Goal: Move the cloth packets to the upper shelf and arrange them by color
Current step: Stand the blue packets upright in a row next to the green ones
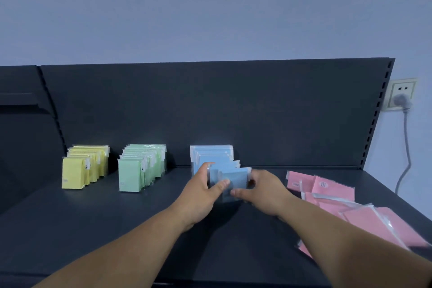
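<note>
On the dark shelf [117, 213] stand three upright rows of cloth packets: yellow packets [84, 167] at the left, green packets [140, 167] beside them, blue packets [214, 159] in the middle. My left hand [201, 192] and my right hand [264, 188] hold the front blue packet [235, 179] from both sides, thumbs on its face, at the near end of the blue row. Several pink packets [332, 194] lie flat and loose on the shelf to the right of my right arm.
A dark back panel [210, 110] rises behind the rows. On the wall at the right is a socket [401, 93] with a plug and a cable hanging down. Bare shelf surface lies in front of the yellow and green rows.
</note>
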The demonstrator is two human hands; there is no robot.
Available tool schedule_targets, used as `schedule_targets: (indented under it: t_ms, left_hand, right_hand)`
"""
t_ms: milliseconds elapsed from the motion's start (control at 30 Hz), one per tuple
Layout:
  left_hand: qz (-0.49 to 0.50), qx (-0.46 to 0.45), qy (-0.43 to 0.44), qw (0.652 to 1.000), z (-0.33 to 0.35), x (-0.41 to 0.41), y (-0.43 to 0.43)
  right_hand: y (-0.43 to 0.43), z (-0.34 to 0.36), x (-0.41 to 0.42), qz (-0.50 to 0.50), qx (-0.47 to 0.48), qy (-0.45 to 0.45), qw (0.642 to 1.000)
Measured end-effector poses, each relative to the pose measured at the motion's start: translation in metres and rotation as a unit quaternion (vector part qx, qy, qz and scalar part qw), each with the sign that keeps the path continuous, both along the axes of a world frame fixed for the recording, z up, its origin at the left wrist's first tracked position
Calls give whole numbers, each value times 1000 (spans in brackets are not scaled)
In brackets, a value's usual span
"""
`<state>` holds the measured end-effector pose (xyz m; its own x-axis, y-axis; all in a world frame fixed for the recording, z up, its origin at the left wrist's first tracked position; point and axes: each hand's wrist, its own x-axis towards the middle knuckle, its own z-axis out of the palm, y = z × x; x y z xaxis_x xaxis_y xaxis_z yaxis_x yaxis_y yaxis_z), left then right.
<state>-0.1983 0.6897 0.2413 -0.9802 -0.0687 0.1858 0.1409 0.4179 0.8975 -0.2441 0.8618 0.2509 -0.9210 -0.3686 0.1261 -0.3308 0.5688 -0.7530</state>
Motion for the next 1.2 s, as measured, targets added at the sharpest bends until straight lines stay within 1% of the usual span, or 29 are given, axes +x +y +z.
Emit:
schedule_targets:
  t_ms: [100,167,233,333,400,500,600,667,733,900,1033,1200]
  left_hand:
    - [36,-8,38,999,2,-8,-10]
    - [70,-80,47,993,-5,-12,-18]
    - [91,-152,34,984,-14,-14,-24]
    - [81,-186,13,979,-21,-22,-29]
    - [77,-182,18,980,-19,-30,-33]
    - [87,-152,18,984,-15,-41,-44]
    - [100,-117,-2,988,-19,-46,-52]
    - [114,-117,-7,986,-24,-47,-55]
    - [112,-133,-7,985,-29,-47,-56]
    - [91,-151,-7,984,-35,-48,-54]
    - [49,-168,0,984,-36,-51,-53]
    - [48,-155,12,987,-34,-55,-56]
  right_hand:
    - [-13,-2,-7,-9,-25,20,999]
    - [-20,-9,-11,-5,13,14,1000]
    - [-26,-18,-13,8,67,14,998]
    - [-40,-21,-19,-5,88,28,996]
    - [-48,-19,-24,-26,71,35,997]
    - [-54,-17,-29,-68,17,10,997]
    - [-54,-23,-33,-109,8,-6,994]
    - [-53,-25,-37,-122,15,-4,992]
    - [-52,-27,-40,-117,38,-5,992]
    - [-56,-36,-37,-77,98,65,990]
    - [-57,-40,-37,-65,116,84,988]
    - [-57,-41,-38,-57,104,85,989]
